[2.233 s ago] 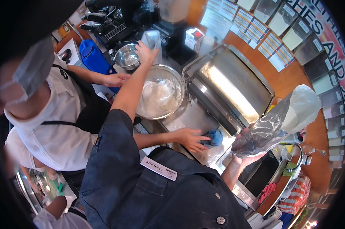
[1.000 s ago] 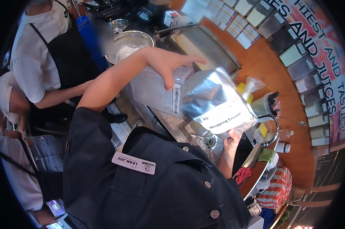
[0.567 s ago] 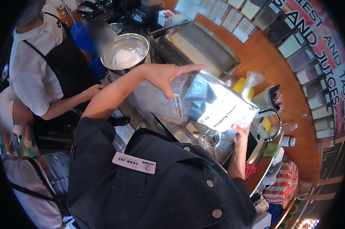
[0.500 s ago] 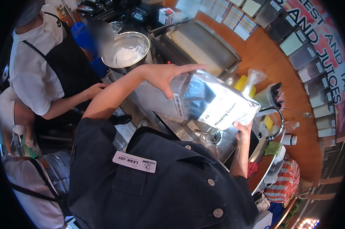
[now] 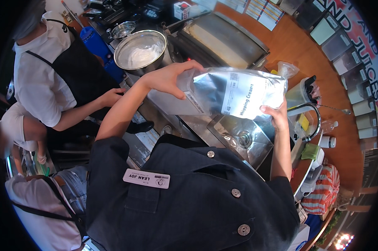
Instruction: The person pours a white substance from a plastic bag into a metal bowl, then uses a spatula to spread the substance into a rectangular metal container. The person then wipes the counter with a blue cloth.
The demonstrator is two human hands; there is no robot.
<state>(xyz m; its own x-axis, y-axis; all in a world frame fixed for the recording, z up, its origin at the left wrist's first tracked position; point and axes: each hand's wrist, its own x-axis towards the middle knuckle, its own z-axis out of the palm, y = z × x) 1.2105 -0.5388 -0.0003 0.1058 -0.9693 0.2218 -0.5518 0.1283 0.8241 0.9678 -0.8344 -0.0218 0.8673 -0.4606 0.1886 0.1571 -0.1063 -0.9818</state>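
"What could go wrong?"

"Contents could spill toward the sink [image 5: 230, 134] if the silver pouch [image 5: 241, 93] slips from the clear container's [image 5: 172, 103] mouth. The right hand [image 5: 277, 115] grips the pouch; the left hand [image 5: 168, 80] holds the container, fingers spread wide."

"The room?"

"Steel counter [image 5: 201, 126], press grill [image 5: 222, 39], co-worker [image 5: 35, 79] alongside."

The bag [image 5: 247, 94] is silver and shiny, with a big white label and dark print. It looks puffy and a bit crinkly. It is tipped on its side, up in the air. The right hand [image 5: 276, 115] holds its right end, thumb on the label side. The tub [image 5: 170, 103] is see-through but cloudy, shaped like a box, with a small white label by its rim. It is tipped too, its mouth facing the bag. The left hand [image 5: 169, 79] grips it, thumb and fingers spread wide. The 2 meet at the tub's mouth.
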